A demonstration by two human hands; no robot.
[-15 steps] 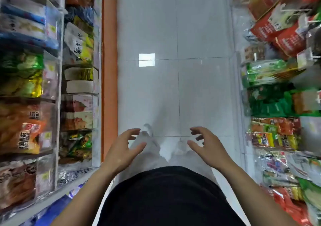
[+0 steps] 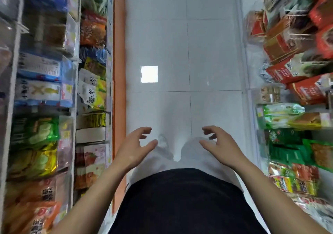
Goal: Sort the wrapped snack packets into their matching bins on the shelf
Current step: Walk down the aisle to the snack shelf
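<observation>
Black fabric of your top point(image 2: 180, 206) fills the bottom centre of the frame, and your white trousers point(image 2: 155, 163) show just beyond it. Your left hand point(image 2: 133, 149) and right hand point(image 2: 221, 145) hover above your legs, low in the middle of the frame. Their palms are turned toward each other and their fingers are spread and loosely curled. Neither hand holds anything, and the two are apart. A pale shoe point(image 2: 163, 141) shows between them on the white tiled floor point(image 2: 212, 57).

The snack packets point(image 2: 93, 93) fill both side edges of the frame, none touching your hands. On the left they lie in clear bins point(image 2: 65, 138) on the shelf point(image 2: 10, 89). Orange packets point(image 2: 36, 212) are at lower left. Above them in the picture are green and yellow packets point(image 2: 36, 143), then blue and white packets point(image 2: 41, 79). An orange strip point(image 2: 119, 53) runs between that shelf and the floor.

On the right edge, green packets point(image 2: 286, 149) sit at mid-height and red packets point(image 2: 302, 88) above them, all blurred. Further up the aisle, a bright square reflection point(image 2: 149, 74) lies on the tiles.
</observation>
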